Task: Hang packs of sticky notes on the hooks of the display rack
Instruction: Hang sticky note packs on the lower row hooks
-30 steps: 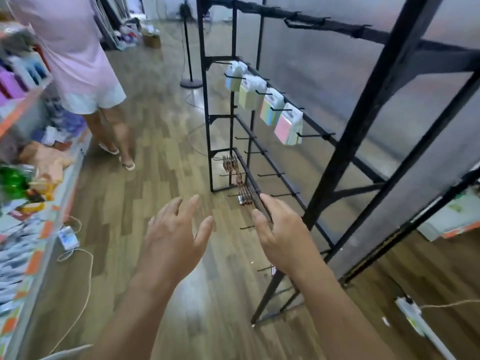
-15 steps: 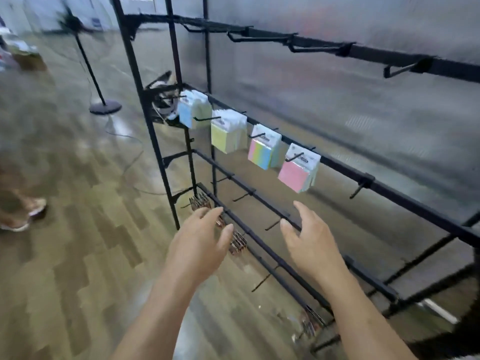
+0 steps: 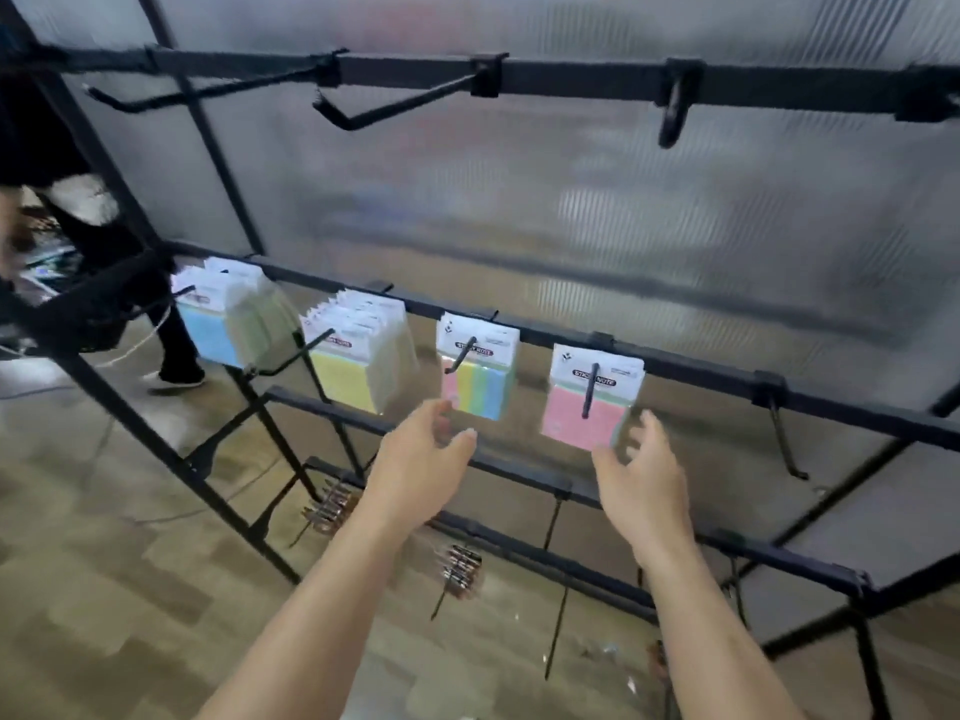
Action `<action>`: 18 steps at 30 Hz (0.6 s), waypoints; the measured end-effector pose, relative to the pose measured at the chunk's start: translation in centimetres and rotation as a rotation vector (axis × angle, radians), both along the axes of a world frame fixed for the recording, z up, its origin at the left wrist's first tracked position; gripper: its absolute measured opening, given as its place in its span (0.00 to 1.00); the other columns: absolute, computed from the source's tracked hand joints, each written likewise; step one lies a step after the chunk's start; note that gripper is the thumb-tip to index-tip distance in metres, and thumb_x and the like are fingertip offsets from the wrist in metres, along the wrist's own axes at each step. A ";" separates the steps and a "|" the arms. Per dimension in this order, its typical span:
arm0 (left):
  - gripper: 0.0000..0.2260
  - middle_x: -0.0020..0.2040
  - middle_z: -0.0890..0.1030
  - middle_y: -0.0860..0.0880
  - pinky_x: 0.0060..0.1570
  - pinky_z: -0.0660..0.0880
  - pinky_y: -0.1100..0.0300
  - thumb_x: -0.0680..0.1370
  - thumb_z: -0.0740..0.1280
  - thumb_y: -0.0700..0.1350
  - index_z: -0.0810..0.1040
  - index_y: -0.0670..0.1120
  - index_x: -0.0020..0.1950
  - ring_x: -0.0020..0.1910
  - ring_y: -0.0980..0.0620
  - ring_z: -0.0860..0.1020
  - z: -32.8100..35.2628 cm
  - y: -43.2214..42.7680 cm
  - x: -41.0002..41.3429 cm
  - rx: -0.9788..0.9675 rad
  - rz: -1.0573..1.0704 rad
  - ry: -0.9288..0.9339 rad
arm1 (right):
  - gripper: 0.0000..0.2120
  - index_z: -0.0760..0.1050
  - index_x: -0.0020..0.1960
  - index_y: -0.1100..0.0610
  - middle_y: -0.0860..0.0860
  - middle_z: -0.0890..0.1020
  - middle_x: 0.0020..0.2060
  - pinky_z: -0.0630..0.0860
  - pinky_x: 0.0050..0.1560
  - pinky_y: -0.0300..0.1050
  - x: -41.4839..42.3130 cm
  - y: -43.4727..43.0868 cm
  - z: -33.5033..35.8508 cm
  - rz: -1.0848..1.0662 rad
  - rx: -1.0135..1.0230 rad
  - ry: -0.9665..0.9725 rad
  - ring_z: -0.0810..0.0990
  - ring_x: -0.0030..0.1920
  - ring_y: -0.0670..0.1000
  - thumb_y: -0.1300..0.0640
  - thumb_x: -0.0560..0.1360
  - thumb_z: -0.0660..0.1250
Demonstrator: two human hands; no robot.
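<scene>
A black display rack (image 3: 691,366) stands in front of me with rows of hooks. On its middle bar hang four lots of sticky notes: blue packs (image 3: 218,324), yellow packs (image 3: 358,361), a striped multicolour pack (image 3: 478,376) and a pink pack (image 3: 587,407). My left hand (image 3: 421,459) is open just below the striped pack, holding nothing. My right hand (image 3: 644,475) is open with fingers spread, just below and right of the pink pack, its fingertips near the pack's lower edge. An empty hook (image 3: 784,433) juts out to the right of the pink pack.
The top bar (image 3: 587,80) carries several empty hooks. Lower bars hold small metallic items (image 3: 460,569) on hooks. A translucent ribbed panel backs the rack. Another person's legs (image 3: 176,350) stand at the left on the wooden floor.
The view has swung right and closer to the rack. Both empty hands have risen toward the hanging packs, the right one reaching the pink pack's lower edge.
</scene>
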State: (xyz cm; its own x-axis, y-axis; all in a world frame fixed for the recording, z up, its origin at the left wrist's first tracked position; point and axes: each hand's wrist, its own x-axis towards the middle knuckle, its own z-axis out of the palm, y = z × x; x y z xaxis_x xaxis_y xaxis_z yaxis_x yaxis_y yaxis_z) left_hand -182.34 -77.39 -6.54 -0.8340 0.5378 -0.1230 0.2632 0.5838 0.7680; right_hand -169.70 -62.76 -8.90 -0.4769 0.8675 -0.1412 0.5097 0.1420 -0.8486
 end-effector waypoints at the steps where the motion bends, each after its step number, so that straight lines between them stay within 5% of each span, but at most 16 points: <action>1: 0.17 0.57 0.76 0.58 0.55 0.71 0.61 0.80 0.64 0.50 0.70 0.56 0.69 0.56 0.57 0.75 -0.1 0.7 -1.3 0.017 -0.015 -0.023 | 0.27 0.61 0.75 0.52 0.51 0.75 0.64 0.71 0.64 0.52 -0.8 0.0 0.0 -0.042 -0.020 0.012 0.74 0.62 0.52 0.56 0.78 0.64; 4: 0.12 0.43 0.70 0.64 0.41 0.67 0.67 0.79 0.66 0.45 0.66 0.61 0.50 0.43 0.62 0.72 -0.5 2.6 -4.2 0.066 -0.031 -0.073 | 0.18 0.70 0.66 0.50 0.45 0.78 0.51 0.71 0.54 0.45 -2.6 -0.1 -0.1 -0.134 -0.035 0.037 0.75 0.51 0.47 0.60 0.77 0.63; 8: 0.10 0.45 0.74 0.59 0.49 0.67 0.59 0.77 0.69 0.45 0.68 0.53 0.51 0.51 0.53 0.74 -1.8 4.2 -6.7 0.170 0.027 -0.123 | 0.09 0.75 0.50 0.47 0.43 0.79 0.44 0.70 0.41 0.41 -3.8 -0.6 -0.2 -0.223 0.020 0.001 0.76 0.44 0.45 0.61 0.77 0.62; 13: 0.11 0.42 0.75 0.54 0.40 0.68 0.60 0.74 0.74 0.46 0.71 0.48 0.46 0.42 0.53 0.74 -2.8 4.7 -7.8 0.311 0.098 -0.253 | 0.07 0.77 0.41 0.54 0.45 0.80 0.35 0.68 0.31 0.39 -5.1 -1.9 -0.1 -0.366 0.079 -0.062 0.76 0.36 0.44 0.59 0.75 0.62; 18: 0.14 0.35 0.75 0.53 0.51 0.77 0.48 0.72 0.75 0.42 0.69 0.47 0.43 0.40 0.49 0.78 -3.3 3.8 -9.0 0.392 0.050 -0.402 | 0.11 0.71 0.34 0.58 0.50 0.75 0.28 0.61 0.28 0.41 -5.8 -3.6 0.3 -0.474 0.083 -0.030 0.70 0.29 0.49 0.61 0.75 0.61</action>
